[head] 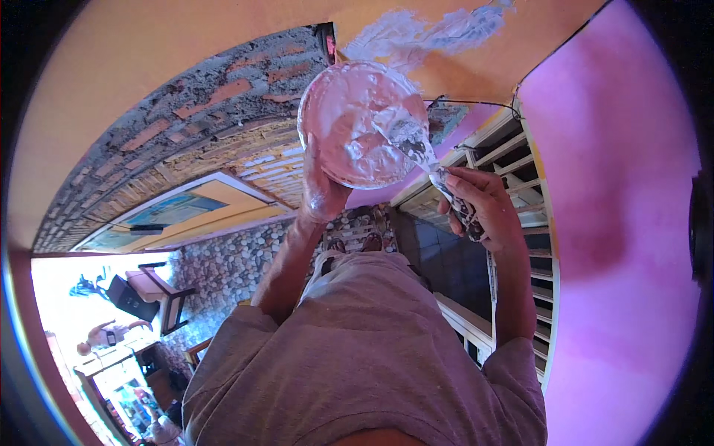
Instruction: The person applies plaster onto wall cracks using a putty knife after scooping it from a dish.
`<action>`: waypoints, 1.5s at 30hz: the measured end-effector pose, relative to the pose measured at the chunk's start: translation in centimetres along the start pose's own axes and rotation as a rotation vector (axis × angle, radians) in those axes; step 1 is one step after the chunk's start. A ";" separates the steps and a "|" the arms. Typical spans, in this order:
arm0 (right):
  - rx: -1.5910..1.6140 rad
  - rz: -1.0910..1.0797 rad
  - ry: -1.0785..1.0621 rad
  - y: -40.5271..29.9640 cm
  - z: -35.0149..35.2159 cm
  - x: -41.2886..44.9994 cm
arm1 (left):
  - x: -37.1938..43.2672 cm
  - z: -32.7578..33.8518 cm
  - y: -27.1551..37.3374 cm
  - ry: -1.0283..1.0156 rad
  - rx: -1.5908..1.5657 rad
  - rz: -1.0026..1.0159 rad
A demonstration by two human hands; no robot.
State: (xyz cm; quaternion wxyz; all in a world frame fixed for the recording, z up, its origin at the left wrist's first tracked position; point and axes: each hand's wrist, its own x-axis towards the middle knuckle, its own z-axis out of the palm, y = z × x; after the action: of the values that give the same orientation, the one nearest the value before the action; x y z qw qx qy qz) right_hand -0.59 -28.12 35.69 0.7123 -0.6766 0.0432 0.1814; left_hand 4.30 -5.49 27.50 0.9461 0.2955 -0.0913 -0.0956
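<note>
My left hand (326, 192) holds up a round tub lid (365, 125) by its near left edge, with the thumb over the rim. Thick white filler paste (340, 120), tinted pink by the light, covers the lid's surface. In my right hand (482, 200) is a putty knife (415, 139), gripped by its stained handle. Its paste-smeared blade lies over the right part of the lid, at the paste; whether it touches cannot be told. Just beyond the lid, a patch of white filler (429, 33) is spread on the orange wall (463, 75).
Exposed brickwork (217, 95) runs along the left. Wooden slatted frames (519, 167) and a pink wall (619, 167) stand on the right. My feet (371, 242) are far below, near the pebble-patterned floor (223, 262). A chair (162, 295) and a person (106, 337) are at the lower left.
</note>
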 end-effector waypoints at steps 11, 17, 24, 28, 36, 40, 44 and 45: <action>-0.323 -0.127 0.017 1.4 1.6 1.1 | 0.1 -2.4 0.0 0.024 0.052 -0.053; -0.779 -0.393 0.085 3.4 1.0 2.4 | 0.3 -2.1 0.6 0.112 0.091 -0.125; -0.278 -0.095 0.004 2.1 0.9 2.5 | 0.0 -2.3 0.8 0.137 0.108 -0.149; 0.086 0.027 -0.028 3.4 -0.1 3.2 | 0.6 -2.5 0.3 0.134 0.072 -0.115; 0.159 -0.072 0.029 3.5 0.6 3.0 | 1.6 -2.1 0.6 0.044 -0.031 -0.146; 0.173 -0.006 0.170 4.2 0.8 1.1 | -0.5 -3.7 -0.3 0.081 0.022 -0.167; 0.358 -0.200 -0.014 2.1 -0.4 2.1 | 0.1 -1.6 0.3 -0.002 -0.005 -0.199; 0.326 -0.295 0.033 0.6 -0.6 2.2 | 0.0 -1.4 0.5 -0.005 -0.020 -0.164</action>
State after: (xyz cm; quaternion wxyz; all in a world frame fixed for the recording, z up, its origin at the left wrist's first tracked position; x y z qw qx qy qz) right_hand 1.37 -28.21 34.39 0.8302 -0.5545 -0.0159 0.0547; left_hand 4.73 -4.33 26.63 0.9378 0.2925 -0.0680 -0.1742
